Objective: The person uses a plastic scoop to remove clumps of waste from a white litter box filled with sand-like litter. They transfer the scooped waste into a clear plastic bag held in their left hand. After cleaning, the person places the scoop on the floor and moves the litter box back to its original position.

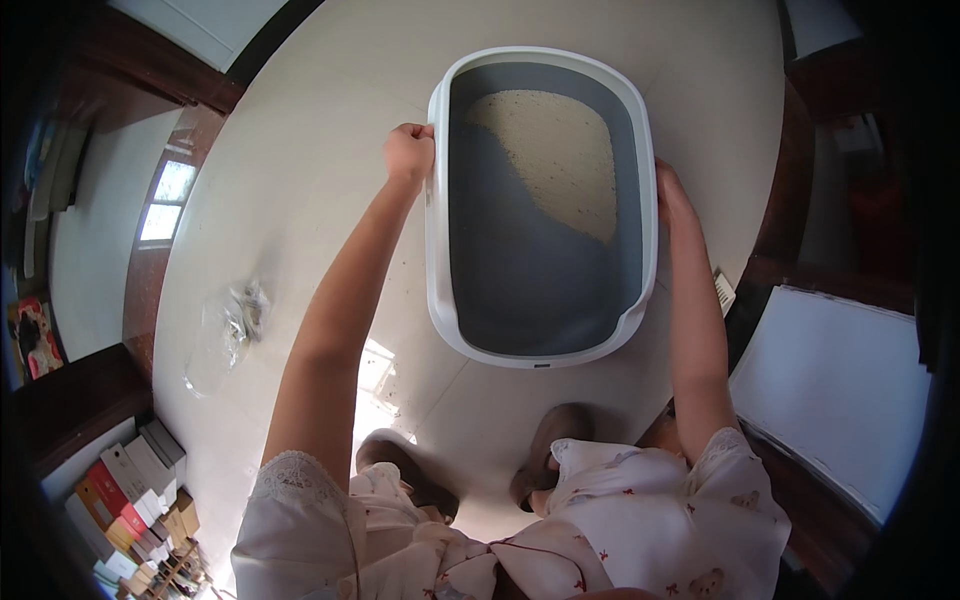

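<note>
Before me is a cat litter box (541,361) with a white rim and a dark grey inside. Pale, granular litter (570,157) is gathered towards its far right, leaving much of the near and left bottom bare. My left hand (410,152) is closed at the outer left side of the box, fingers curled against the rim. On the opposite side, my right hand (672,193) grips the box from outside, its fingertips hidden beneath or behind the rim. Whether the box is lifted off the tiled floor (337,90) cannot be told.
A crumpled clear plastic bag (232,326) lies on the floor to the left. Stacked boxes (127,495) stand at lower left. A white flat-topped surface (825,390) is at right. My brown slippers (566,425) are near the box, and small crumbs dot the floor.
</note>
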Tool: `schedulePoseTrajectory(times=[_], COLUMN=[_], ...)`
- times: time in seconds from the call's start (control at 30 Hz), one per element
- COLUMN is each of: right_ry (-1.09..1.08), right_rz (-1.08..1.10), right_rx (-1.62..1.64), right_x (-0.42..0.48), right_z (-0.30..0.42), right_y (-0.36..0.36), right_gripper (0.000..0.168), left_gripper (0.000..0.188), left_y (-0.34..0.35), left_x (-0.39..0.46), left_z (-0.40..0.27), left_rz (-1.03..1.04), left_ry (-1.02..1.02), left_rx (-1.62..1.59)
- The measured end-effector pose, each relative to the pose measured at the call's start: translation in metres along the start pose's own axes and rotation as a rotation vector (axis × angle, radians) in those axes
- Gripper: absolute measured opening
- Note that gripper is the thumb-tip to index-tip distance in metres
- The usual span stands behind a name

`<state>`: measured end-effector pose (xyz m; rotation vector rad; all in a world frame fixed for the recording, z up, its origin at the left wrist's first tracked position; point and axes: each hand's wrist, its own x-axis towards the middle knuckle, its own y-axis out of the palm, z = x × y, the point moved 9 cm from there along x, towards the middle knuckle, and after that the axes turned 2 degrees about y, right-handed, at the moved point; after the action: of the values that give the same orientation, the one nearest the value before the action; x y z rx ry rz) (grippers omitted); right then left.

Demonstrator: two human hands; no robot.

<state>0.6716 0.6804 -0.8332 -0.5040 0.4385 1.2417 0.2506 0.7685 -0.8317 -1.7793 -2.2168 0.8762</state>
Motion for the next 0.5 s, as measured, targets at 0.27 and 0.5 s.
schedulePoseTrajectory(times=[0.27, 0.5], right_ry=[0.096, -0.068], right_rz=[0.150, 0.014], right_rx=[-0.045, -0.019], right_x=[0.012, -0.036], right_z=[-0.013, -0.041], right_y=[0.008, -0.008], right_gripper=[0.037, 0.039], left_gripper=[0.041, 0.044], left_y=[0.035, 0.020], left_x=[0.017, -0.077], left_z=[0.043, 0.054], left_rz=[0.288, 0.243], left_ry=[-0.232, -0.038], left_rx=[-0.230, -0.324])
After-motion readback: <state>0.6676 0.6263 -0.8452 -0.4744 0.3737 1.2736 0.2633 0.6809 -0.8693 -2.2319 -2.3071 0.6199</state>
